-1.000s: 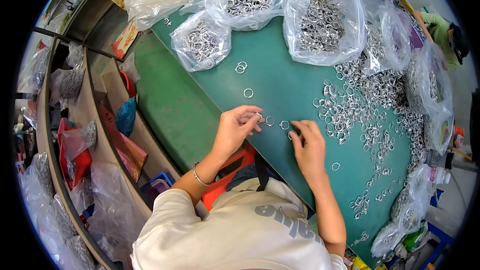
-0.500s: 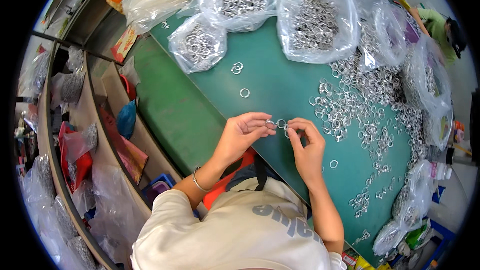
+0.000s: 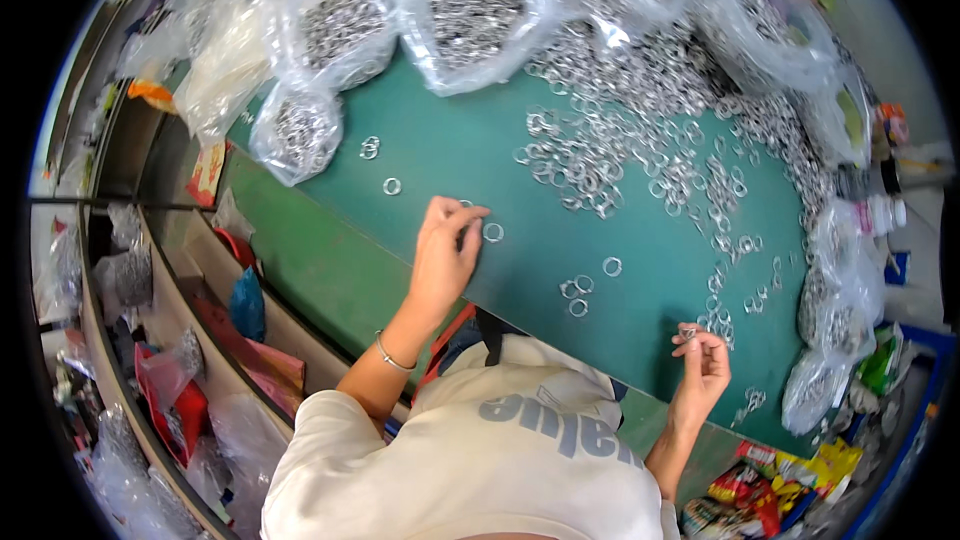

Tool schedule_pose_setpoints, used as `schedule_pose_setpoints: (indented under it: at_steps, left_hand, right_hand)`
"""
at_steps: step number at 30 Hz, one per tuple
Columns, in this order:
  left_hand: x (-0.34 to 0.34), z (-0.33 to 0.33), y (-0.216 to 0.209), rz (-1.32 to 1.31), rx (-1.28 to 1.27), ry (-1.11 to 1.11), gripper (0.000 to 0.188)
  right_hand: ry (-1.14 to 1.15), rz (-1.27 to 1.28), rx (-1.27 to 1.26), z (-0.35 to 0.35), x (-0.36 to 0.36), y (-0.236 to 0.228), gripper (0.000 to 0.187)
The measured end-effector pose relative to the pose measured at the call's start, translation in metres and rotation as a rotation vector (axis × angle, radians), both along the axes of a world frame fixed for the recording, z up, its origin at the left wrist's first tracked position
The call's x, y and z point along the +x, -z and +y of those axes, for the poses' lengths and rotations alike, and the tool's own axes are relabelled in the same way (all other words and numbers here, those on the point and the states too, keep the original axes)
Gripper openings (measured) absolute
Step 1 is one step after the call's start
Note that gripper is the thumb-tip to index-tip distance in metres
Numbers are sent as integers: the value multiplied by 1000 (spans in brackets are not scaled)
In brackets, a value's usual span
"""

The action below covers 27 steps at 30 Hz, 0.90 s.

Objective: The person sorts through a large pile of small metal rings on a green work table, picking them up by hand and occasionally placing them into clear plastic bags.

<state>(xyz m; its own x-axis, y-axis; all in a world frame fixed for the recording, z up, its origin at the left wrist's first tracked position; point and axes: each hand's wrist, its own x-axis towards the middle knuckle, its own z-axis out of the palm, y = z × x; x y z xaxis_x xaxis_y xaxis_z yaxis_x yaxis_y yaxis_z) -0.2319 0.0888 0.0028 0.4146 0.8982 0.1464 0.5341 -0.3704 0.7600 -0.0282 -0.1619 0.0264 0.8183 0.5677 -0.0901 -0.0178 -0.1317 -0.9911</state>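
My left hand (image 3: 445, 248) rests low over the green tabletop, its thumb and forefinger apart. Just right of its fingertips lies a silver metal ring (image 3: 493, 232); another ring (image 3: 466, 204) shows partly behind the fingers. Farther right, near the table's front edge, my right hand (image 3: 703, 370) pinches a small silver metal piece (image 3: 688, 334), too small to make out fully. Beyond those fingertips lies a cluster of linked-looking rings (image 3: 716, 320). Between my hands are a few loose rings (image 3: 576, 287) and a single ring (image 3: 612, 266).
A wide heap of metal rings (image 3: 640, 75) spreads across the far right of the green table (image 3: 450, 130). Clear plastic bags full of rings (image 3: 475, 15) line the back. Shelving (image 3: 170, 280) stands at left. Colourful packets (image 3: 770, 490) sit beyond the table's near right corner.
My hands have parted; the right moved far right and toward me, the left stayed nearer the middle. A ring now lies by my left fingertips. The view has turned to the right.
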Motion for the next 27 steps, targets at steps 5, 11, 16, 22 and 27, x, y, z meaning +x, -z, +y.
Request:
schedule_pose_setpoints:
  at_steps: [5,11,16,22,27]
  left_hand:
    - [1,-8,8,275,323,100,36]
    - [-11,3,15,290,360,3,34]
    - [19,-34,-2,44,269,393,48]
    - [69,-66,-13,183,222,755,63]
    - [65,-52,21,108,249,818,42]
  right_hand:
    - [142,33,45,-36,17,-9,4]
    - [265,266,210,-70,25,-8,12]
    - [214,558,377,-51,22,-5,20]
    - [-3,457,129,-21,6,7,12]
    - [-114,441,95,-4,1,5,11]
